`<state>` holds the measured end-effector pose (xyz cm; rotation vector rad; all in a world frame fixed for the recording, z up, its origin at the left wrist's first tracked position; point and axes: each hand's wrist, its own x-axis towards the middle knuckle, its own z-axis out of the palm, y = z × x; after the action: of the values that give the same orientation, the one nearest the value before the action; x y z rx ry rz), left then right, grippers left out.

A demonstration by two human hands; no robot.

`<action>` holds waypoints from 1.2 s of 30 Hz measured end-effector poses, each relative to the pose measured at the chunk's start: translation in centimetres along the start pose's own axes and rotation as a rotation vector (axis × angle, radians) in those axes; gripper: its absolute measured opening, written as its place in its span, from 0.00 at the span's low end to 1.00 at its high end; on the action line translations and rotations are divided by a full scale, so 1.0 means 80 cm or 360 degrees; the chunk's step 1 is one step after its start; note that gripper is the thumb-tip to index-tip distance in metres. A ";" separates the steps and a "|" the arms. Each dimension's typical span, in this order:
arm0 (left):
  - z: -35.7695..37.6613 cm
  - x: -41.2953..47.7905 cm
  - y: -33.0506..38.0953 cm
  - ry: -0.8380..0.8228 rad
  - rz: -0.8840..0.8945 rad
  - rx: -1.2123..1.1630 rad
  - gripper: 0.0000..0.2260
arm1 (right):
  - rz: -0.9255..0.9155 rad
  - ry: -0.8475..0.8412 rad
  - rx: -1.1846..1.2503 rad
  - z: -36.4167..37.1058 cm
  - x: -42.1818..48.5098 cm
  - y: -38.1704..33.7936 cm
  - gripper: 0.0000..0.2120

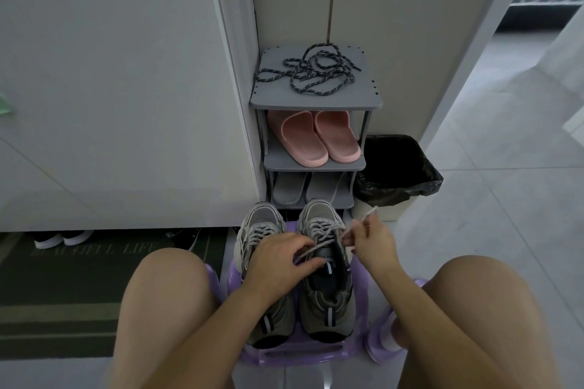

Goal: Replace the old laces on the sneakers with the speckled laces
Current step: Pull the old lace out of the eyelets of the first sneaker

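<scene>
Bare knees (164, 309) frame a purple stool (303, 354) that serves as the surface, w/ both sneakers (325, 303) on it, toes pointing away.

Progress, as I judge it: early, still stripping lace no. 1.
- The right hand (369, 240) pinches the old lace (316, 248) btw thumb and fingertips, just beside the right-side sneaker's collar. A loose end sticks up past the knuckles, and a strand runs taut back across the tongue.
- The left hand (281, 259) lies over both sneakers, fingers bent down onto that tongue, prob. to steady it. Can't tell if it actually grips the strand passing under it.
- The top eyelets of this shoe look freed. The lower crossings nr the toe are still threaded.
- The left-side sneaker (262, 230) looks fully laced w/ its old lace.

The speckled laces (316, 73) sit in a loose tangle on the shoe rack's (316, 101) top shelf, well apart from both hands.

Left to do: finish pulling this lace, strip the other shoe, fetch the speckled pair, thread both. Most of the job remains.
</scene>
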<state>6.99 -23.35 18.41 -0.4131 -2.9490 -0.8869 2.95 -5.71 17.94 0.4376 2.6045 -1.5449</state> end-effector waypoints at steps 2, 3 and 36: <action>-0.001 0.000 -0.001 -0.0009 0.0013 0.0002 0.20 | 0.0004 0.0163 0.0174 -0.004 0.001 -0.002 0.09; -0.001 -0.001 -0.002 -0.0012 0.0018 0.0010 0.20 | -0.0013 0.0197 0.0183 -0.006 0.001 -0.003 0.08; 0.017 0.001 -0.007 0.0065 -0.0140 -0.0103 0.19 | 0.0235 -0.0092 0.0414 0.004 0.007 0.011 0.10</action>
<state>6.80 -23.03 16.95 -0.2665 -2.9278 -0.9904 2.60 -5.47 16.95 0.5806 2.2789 -1.8209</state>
